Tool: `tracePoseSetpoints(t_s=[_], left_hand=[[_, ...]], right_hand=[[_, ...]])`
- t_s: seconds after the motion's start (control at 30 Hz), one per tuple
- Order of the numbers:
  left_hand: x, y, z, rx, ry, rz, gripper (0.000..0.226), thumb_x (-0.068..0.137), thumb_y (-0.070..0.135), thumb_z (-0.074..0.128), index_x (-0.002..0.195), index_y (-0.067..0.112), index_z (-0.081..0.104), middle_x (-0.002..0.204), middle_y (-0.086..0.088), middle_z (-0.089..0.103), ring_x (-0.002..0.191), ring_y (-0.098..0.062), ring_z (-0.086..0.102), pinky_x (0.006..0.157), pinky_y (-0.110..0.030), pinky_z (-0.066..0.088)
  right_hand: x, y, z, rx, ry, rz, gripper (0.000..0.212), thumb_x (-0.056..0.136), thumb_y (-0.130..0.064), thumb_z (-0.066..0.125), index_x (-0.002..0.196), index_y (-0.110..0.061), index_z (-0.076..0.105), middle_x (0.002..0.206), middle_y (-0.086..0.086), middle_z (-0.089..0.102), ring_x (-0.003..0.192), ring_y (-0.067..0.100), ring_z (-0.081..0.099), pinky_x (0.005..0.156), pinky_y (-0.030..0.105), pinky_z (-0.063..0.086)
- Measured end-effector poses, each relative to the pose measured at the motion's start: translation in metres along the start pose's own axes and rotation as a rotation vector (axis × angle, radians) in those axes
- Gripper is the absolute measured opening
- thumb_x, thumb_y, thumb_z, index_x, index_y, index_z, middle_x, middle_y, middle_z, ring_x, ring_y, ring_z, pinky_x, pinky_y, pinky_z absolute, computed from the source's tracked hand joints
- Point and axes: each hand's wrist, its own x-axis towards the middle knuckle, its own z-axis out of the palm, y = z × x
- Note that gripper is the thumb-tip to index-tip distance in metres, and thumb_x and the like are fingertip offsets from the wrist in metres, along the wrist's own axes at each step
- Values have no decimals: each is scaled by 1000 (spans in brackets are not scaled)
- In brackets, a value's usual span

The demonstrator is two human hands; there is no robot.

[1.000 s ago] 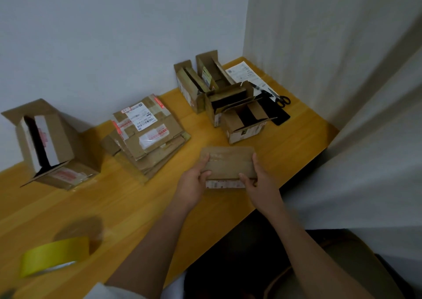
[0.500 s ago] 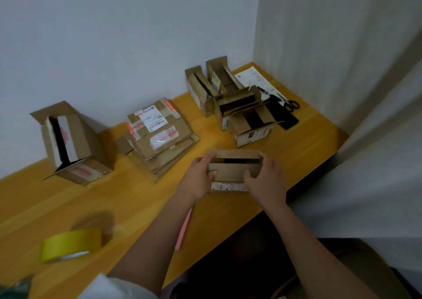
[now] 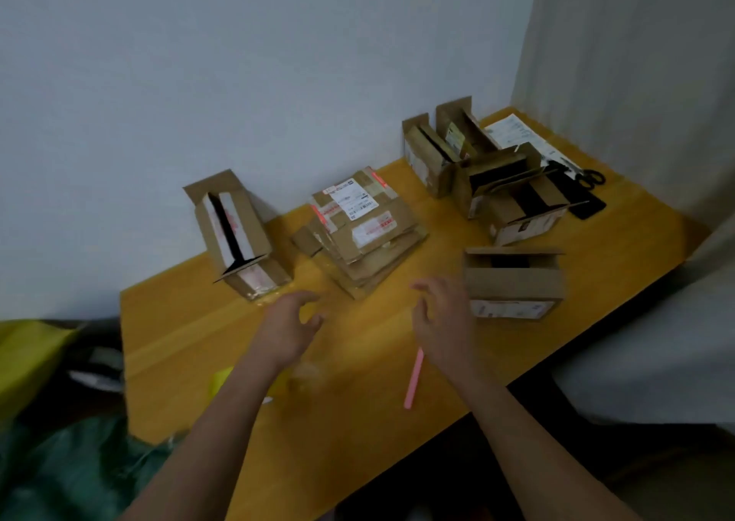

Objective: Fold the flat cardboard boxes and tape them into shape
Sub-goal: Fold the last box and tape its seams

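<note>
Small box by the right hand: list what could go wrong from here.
1. The small box stands untaped, released by both hands, so it may spring flat again.
2. The yellow tape roll is half hidden under the left forearm; a sweep could knock it away.
3. The pink stick lies under the right hand.

Between our left hand (image 3: 292,327) and right hand (image 3: 441,321) we have bare tabletop (image 3: 358,421). Just beyond our fingers the stack of flat boxes (image 3: 360,230) blocks the way; a folded box (image 3: 513,282) stands beside our right hand, an upright box (image 3: 238,234) beyond our left. A pink stick (image 3: 413,377) lies under our right wrist.
</note>
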Motion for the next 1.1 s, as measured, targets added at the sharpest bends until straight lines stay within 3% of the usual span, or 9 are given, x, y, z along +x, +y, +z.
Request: tracePoseSetpoints(t_s=[0.13, 0.23, 0.33, 0.4, 0.53, 0.67, 0.77, 0.9, 1.1], left_hand=[[-23, -89, -8, 117, -232, -199, 77, 78, 66, 61, 142, 26, 44, 148, -6, 42, 136, -27, 39, 109, -50, 34], [-36, -135, -4, 166, -252, -164, 76, 73, 62, 72, 139, 34, 46, 134, -2, 48, 131, -28, 41, 106, -49, 34], [-44, -163, -5, -96, -144, -43, 34, 81, 29, 77, 113, 28, 65, 110, 2, 57, 106, -20, 57, 81, -21, 40], [-49, -175, -10, -191, -160, -10, 23, 82, 23, 76, 100, 34, 65, 107, 7, 60, 96, -6, 57, 74, -12, 40], [-54, -203, -14, -304, -186, -19, 30, 76, 37, 72, 105, 30, 67, 113, 8, 63, 103, -3, 57, 81, -16, 42], [-54, -216, -17, -333, -174, -17, 34, 74, 42, 69, 107, 33, 66, 117, 13, 62, 107, 8, 54, 85, -11, 41], [-49, -221, -20, -341, -208, -12, 37, 76, 46, 66, 111, 33, 65, 118, 17, 60, 109, 5, 53, 85, -18, 40], [-46, -223, -22, -373, -226, -14, 32, 79, 45, 63, 108, 33, 64, 112, 15, 60, 101, 6, 54, 76, -14, 41], [-42, -225, -18, -363, -328, -37, 31, 96, 33, 55, 127, 29, 56, 128, 10, 54, 114, -11, 53, 84, -23, 41]], right_hand=[[-35, -15, 85, 79, -520, 35, 28, 94, -5, 53, 117, -10, 66, 116, 5, 64, 110, 16, 57, 98, 25, 42], [-61, -10, 138, 54, -655, 112, 34, 94, -9, 55, 127, -15, 61, 124, 5, 60, 114, 17, 56, 100, 25, 41], [-74, -3, 182, 5, -664, 124, 42, 95, -13, 55, 136, -23, 54, 132, 4, 55, 123, 25, 50, 104, 28, 35], [-72, -5, 199, -56, -649, 74, 46, 98, -15, 52, 143, -23, 46, 140, 3, 49, 128, 27, 43, 106, 28, 26], [-59, -15, 227, -180, -680, 26, 51, 101, -19, 45, 148, -38, 34, 144, 3, 34, 128, 26, 31, 103, 34, 28], [-54, -24, 246, -276, -735, -8, 48, 98, -25, 48, 138, -50, 42, 142, -3, 26, 127, 25, 27, 102, 38, 26], [-46, -24, 249, -304, -789, -50, 30, 100, -23, 47, 122, -41, 58, 143, -5, 23, 127, 26, 25, 100, 38, 24], [-37, -25, 243, -288, -830, -86, 7, 99, -26, 54, 101, -28, 60, 140, -8, 33, 128, 22, 27, 102, 40, 26], [-26, -27, 229, -338, -825, -139, 10, 98, -26, 54, 102, -21, 63, 121, -2, 56, 121, 17, 44, 107, 38, 30]])
